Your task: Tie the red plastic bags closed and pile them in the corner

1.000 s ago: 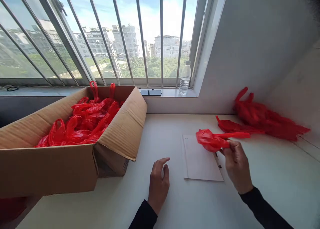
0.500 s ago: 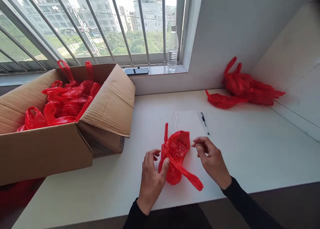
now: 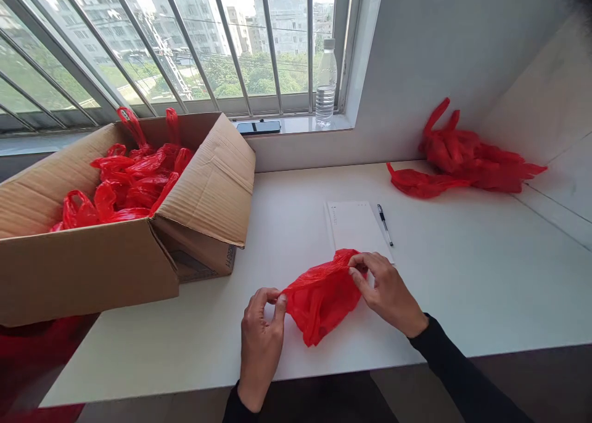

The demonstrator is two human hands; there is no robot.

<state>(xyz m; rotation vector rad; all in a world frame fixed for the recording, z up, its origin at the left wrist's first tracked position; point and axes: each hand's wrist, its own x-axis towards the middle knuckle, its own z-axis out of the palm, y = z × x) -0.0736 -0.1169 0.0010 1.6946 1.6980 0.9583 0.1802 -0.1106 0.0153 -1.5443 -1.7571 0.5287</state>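
Note:
A crumpled red plastic bag (image 3: 321,298) is stretched between both my hands just above the white table (image 3: 462,275), near its front edge. My left hand (image 3: 259,336) pinches the bag's left end between thumb and fingers. My right hand (image 3: 386,290) pinches its upper right edge with the fingertips. The rest of the bag sags down between them.
An open cardboard box (image 3: 115,250) full of red bags (image 3: 129,182) stands at the left. A pile of red bags (image 3: 467,158) lies at the back right by the wall. A white sheet (image 3: 354,225) and pen (image 3: 385,224) lie mid-table. A water bottle (image 3: 326,82) and phone (image 3: 258,127) rest on the sill.
The bag came from my right hand alone to both hands near the table's front edge. It has since been pulled out sideways between them. The view has tilted down.

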